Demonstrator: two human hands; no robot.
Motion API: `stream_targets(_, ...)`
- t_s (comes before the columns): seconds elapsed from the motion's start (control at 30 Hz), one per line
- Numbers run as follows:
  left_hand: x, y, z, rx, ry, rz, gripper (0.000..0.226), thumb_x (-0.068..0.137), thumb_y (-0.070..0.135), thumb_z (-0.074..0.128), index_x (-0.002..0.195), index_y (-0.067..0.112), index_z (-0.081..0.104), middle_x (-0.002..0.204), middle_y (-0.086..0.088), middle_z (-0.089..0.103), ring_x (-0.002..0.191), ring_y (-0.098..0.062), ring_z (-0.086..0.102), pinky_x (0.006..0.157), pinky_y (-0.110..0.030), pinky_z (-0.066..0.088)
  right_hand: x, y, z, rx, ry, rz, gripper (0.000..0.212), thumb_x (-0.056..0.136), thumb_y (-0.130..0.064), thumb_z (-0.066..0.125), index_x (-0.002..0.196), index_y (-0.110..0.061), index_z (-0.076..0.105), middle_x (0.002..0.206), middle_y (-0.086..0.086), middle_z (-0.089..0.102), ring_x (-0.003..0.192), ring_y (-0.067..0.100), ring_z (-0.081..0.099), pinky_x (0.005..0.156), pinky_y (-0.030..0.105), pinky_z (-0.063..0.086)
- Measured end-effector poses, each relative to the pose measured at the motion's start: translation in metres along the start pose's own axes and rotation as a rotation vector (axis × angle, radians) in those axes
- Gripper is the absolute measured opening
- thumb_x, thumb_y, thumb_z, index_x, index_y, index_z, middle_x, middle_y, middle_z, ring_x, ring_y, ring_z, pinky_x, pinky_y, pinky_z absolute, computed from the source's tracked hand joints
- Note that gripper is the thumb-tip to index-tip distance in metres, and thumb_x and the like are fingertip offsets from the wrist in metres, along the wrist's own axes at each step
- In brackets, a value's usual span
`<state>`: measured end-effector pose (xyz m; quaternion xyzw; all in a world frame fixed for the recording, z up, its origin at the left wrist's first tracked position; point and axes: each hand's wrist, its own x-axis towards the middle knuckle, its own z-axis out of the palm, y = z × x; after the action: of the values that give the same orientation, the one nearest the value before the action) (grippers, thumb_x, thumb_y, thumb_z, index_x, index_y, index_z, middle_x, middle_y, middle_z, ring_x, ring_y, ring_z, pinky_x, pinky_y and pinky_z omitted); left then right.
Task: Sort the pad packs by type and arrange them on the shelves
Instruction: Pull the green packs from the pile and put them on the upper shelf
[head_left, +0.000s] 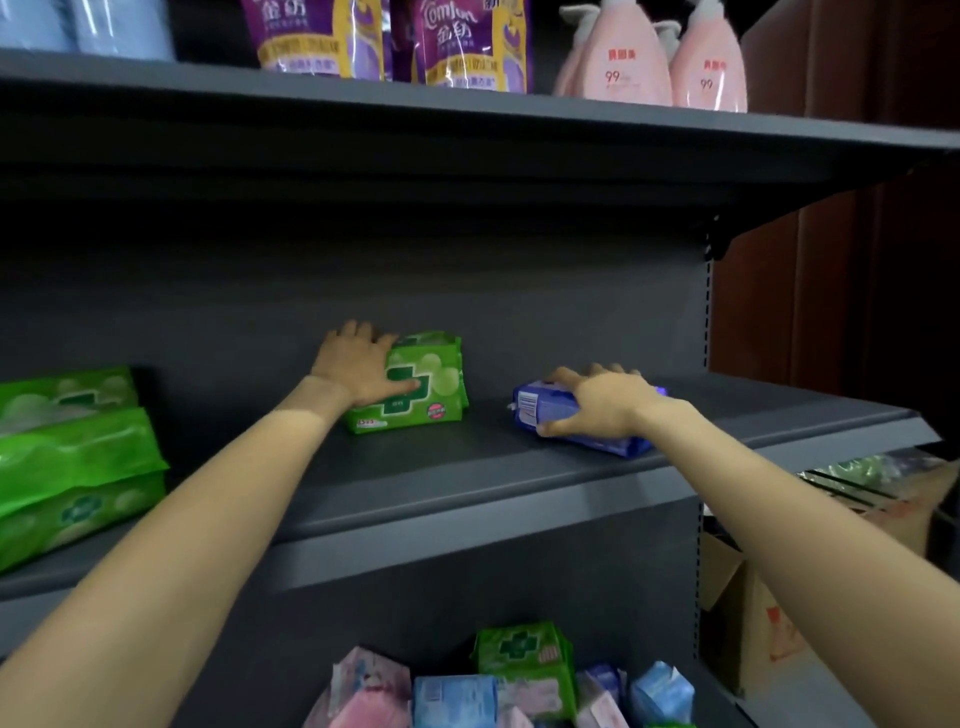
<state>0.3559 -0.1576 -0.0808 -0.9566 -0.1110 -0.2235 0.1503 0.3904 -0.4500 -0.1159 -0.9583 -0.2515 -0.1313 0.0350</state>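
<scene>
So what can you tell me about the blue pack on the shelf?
The blue pad pack is a soft, shiny plastic-wrapped bundle with a white barcode label on its end. It lies flat on the grey middle shelf, near the front edge, apart from the green pack. The right hand holds it from above, fingers over the top, thumb on the near side.

Dark grey metal shelving (467, 488) fills the view, dimly lit (its back panel nearly black). At three o'clock stands a reddish-brown wooden wall (841, 291); a cardboard box (753, 618) sits at four o'clock.
</scene>
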Motion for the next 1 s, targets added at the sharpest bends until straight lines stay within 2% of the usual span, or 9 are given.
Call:
stream_targets(0.1, -0.001, 0.002, -0.004, -0.008, 0.150, 0.084, 0.074, 0.076, 0.076, 0.050, 0.126, 0.022, 0.046, 0.138, -0.010, 0.039, 0.129, -0.028, 0.032, 0.107, -0.047, 0.023, -0.003, 0.007, 0.004, 0.038, 0.070, -0.092, 0.065, 0.084, -0.063, 0.052, 0.141, -0.044, 0.029, 0.141, 0.010, 0.041, 0.128, 0.036, 0.037, 0.105, 0.047, 0.028)
stream_targets(0.2, -0.006, 0.006, -0.005, -0.094, 0.081, 0.123, 0.062, 0.070, 0.065, 0.069, 0.105, 0.022, 0.040, 0.137, -0.010, 0.035, 0.126, -0.030, 0.034, 0.104, -0.052, 0.027, -0.007, 0.009, 0.003, 0.074, 0.058, -0.095, 0.063, 0.084, -0.065, 0.052, 0.140, -0.051, 0.028, 0.141, 0.004, 0.041, 0.127, 0.036, 0.040, 0.107, 0.051, 0.026)
stream_targets(0.4, -0.016, 0.018, -0.012, 0.023, 0.142, 0.078, 0.106, 0.063, 0.057, 0.079, 0.144, 0.014, 0.025, 0.139, -0.012, 0.033, 0.130, -0.030, 0.029, 0.105, -0.051, 0.026, -0.026, -0.003, 0.010, -0.034, 0.364, -0.038, 0.057, 0.086, -0.062, 0.049, 0.139, -0.049, 0.032, 0.138, 0.007, 0.042, 0.115, 0.036, 0.047, 0.096, 0.044, 0.031)
stream_targets(0.53, -0.040, 0.023, -0.017, 0.086, 0.200, 0.108, 0.094, 0.066, 0.058, 0.075, 0.138, 0.010, 0.039, 0.138, -0.012, 0.032, 0.129, -0.030, 0.027, 0.107, -0.045, 0.025, -0.055, -0.012, 0.018, 0.089, 0.636, -0.033, 0.057, 0.084, -0.057, 0.057, 0.137, -0.042, 0.041, 0.140, 0.004, 0.041, 0.110, 0.036, 0.047, 0.089, 0.042, 0.032)
stream_targets(0.67, -0.082, 0.029, -0.035, -0.248, 0.450, 0.117, 0.086, 0.061, 0.053, 0.081, 0.129, 0.011, 0.048, 0.132, -0.010, 0.050, 0.122, -0.032, 0.044, 0.103, -0.040, 0.028, -0.087, -0.015, 0.017, 0.198, 0.823, -0.062, 0.058, 0.080, -0.058, 0.054, 0.132, -0.035, 0.049, 0.137, 0.006, 0.046, 0.103, 0.037, 0.051, 0.084, 0.043, 0.035)
stream_targets(0.77, -0.126, 0.049, -0.064, -0.476, 0.639, 0.094, 0.082, 0.058, 0.050, 0.084, 0.121, 0.008, 0.052, 0.114, -0.008, 0.060, 0.102, -0.028, 0.054, 0.092, -0.037, 0.035, -0.127, -0.019, 0.014, 0.393, 0.854, -0.065, 0.062, 0.081, -0.062, 0.050, 0.136, -0.034, 0.043, 0.140, 0.003, 0.041, 0.110, 0.031, 0.049, 0.087, 0.040, 0.034)
stream_targets(0.87, -0.165, 0.072, -0.084, -0.635, 0.592, 0.103, 0.084, 0.059, 0.056, 0.083, 0.122, 0.011, 0.048, 0.114, -0.001, 0.056, 0.104, -0.020, 0.050, 0.085, -0.031, 0.037, -0.172, -0.021, 0.022, 0.706, 0.869, -0.130, 0.064, 0.081, -0.059, 0.051, 0.137, -0.031, 0.038, 0.136, 0.000, 0.039, 0.116, 0.017, 0.046, 0.097, 0.038, 0.039)
stream_targets(0.97, -0.205, 0.093, -0.085, -0.656, 0.523, 0.131, 0.087, 0.059, 0.064, 0.076, 0.124, 0.014, 0.045, 0.115, 0.005, 0.052, 0.106, -0.016, 0.049, 0.080, -0.029, 0.036, -0.211, -0.012, 0.045, 0.995, 0.769, -0.164, 0.073, 0.076, -0.048, 0.065, 0.139, -0.028, 0.032, 0.135, -0.001, 0.036, 0.120, -0.005, 0.039, 0.103, 0.019, 0.034)
stream_targets(1.0, -0.221, 0.100, -0.081, -0.651, 0.510, 0.146, 0.088, 0.059, 0.067, 0.074, 0.124, 0.014, 0.045, 0.113, 0.006, 0.051, 0.105, -0.015, 0.048, 0.079, -0.027, 0.035, -0.223, -0.007, 0.056, 1.059, 0.709, -0.167, 0.080, 0.074, -0.045, 0.069, 0.141, -0.027, 0.029, 0.138, 0.001, 0.035, 0.126, -0.004, 0.037, 0.108, 0.024, 0.034)
